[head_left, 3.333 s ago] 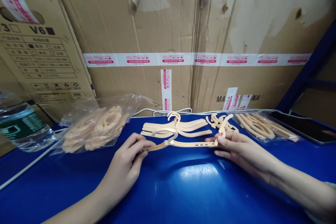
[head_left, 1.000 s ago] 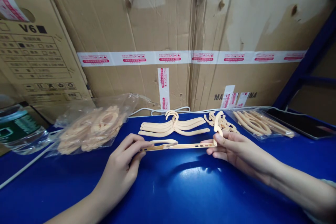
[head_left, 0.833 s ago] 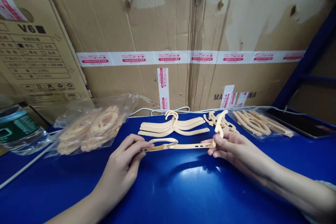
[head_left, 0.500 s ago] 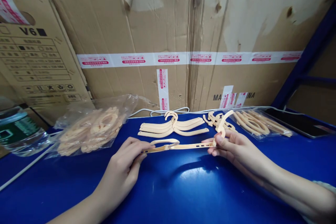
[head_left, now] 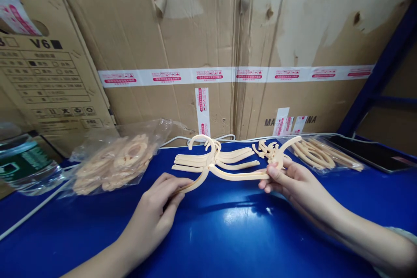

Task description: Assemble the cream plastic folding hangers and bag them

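A beige plastic clothes hanger [head_left: 239, 177] is held up over the blue table, its hook pointing upward. My left hand [head_left: 156, 208] is closed on the end of its left arm. At the other end, my right hand [head_left: 289, 182] pinches the tip of the right arm. From the same fingers a curved beige piece [head_left: 286, 147] rises to the upper right; whether it is joined to the hanger is hidden. Behind lies a stack of similar hangers [head_left: 192, 163], arms side by side. A small heap of curved beige pieces [head_left: 269, 150] sits to the right of that stack.
Bagged beige parts [head_left: 114, 165] lie at left, beside a water bottle [head_left: 26, 160]. More long beige parts in a bag [head_left: 322, 156] and a dark phone-like slab [head_left: 368, 152] are at right. A white cable [head_left: 176, 139] runs along the cardboard boxes [head_left: 176, 43] at the back.
The hanger has been turned in both hands: its hook, which lay low towards me, now points up and its smooth outer face shows. Both hands keep their hold and have hardly moved.
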Action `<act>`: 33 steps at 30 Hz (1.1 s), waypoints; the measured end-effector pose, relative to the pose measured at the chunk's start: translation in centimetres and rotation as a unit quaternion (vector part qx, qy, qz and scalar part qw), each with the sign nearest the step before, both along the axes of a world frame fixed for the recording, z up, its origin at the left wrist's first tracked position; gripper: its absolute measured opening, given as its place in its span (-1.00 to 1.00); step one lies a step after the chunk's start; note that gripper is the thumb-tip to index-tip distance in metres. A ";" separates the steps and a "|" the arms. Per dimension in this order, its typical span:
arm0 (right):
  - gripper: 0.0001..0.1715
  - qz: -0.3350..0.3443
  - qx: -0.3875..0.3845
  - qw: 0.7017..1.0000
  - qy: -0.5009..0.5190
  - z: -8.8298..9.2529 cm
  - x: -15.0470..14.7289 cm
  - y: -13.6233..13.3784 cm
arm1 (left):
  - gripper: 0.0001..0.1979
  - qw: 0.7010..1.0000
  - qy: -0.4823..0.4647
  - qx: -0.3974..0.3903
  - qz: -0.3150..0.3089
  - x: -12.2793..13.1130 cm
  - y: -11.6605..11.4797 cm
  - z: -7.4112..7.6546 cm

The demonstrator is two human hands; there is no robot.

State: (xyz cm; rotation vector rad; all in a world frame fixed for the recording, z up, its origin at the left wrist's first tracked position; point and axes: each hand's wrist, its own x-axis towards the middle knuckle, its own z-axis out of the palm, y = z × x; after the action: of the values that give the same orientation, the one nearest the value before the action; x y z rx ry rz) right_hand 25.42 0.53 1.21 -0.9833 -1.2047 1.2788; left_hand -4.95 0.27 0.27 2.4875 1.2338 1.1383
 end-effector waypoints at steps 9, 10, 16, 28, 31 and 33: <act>-0.54 -0.020 -0.032 0.998 0.058 0.1 0.2 0.3 | -0.84 0.998 0.047 0.039 -0.029 -0.3 0.3 0.0; -0.56 -0.017 -0.030 0.998 0.057 0.4 0.4 0.4 | -0.83 0.997 0.056 0.045 -0.039 -0.6 0.5 0.2; -0.71 0.049 -0.006 0.999 -0.008 3.0 3.9 2.6 | -0.78 0.973 0.158 0.083 -0.143 -1.7 1.6 2.5; -0.75 0.278 -0.032 0.938 -0.206 4.3 8.1 3.4 | -0.79 0.942 0.244 -0.013 -0.229 -2.3 1.9 2.7; -0.64 0.318 -0.041 0.917 -0.236 4.3 8.7 3.6 | -0.80 0.938 0.253 -0.026 -0.233 -2.5 2.2 2.6; -0.60 0.322 -0.040 0.913 -0.247 4.2 9.2 3.9 | -0.80 0.938 0.259 -0.027 -0.229 -2.7 2.3 2.5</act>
State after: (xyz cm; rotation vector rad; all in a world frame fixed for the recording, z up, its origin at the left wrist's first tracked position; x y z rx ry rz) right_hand 34.58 4.44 5.45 -1.0434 -1.9998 1.6463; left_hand -7.62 2.57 2.80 2.9082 0.6727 0.3427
